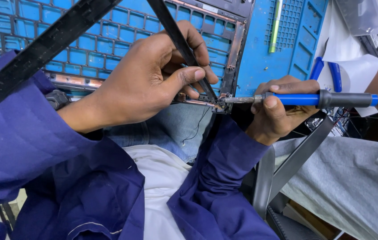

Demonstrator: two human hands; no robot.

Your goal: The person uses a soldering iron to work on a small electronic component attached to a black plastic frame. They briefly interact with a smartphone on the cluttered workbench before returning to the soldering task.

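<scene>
Both hands busy: left hand [149,75] pinching black strip [180,42], right hand [278,109] gripping soldering iron [313,99]; green pen [276,24] behind.

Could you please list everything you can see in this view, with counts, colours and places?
Keyboard frame: one, black grid, lying on the mat at upper left, its corner at centre.
Black strip: one, running from the top edge down to the frame corner, pinched by the left fingers.
Soldering iron: one, blue and grey handle, tip at the frame corner.
Work mat: one, blue, top centre.
Pen-like tool: one, green, on the mat.
Blue-handled tool: one, two blue handles showing, right of the mat.
Thin wire: one, black, hanging below the corner.
Left hand: holding the strip and frame.
Right hand: gripping the soldering iron.
</scene>
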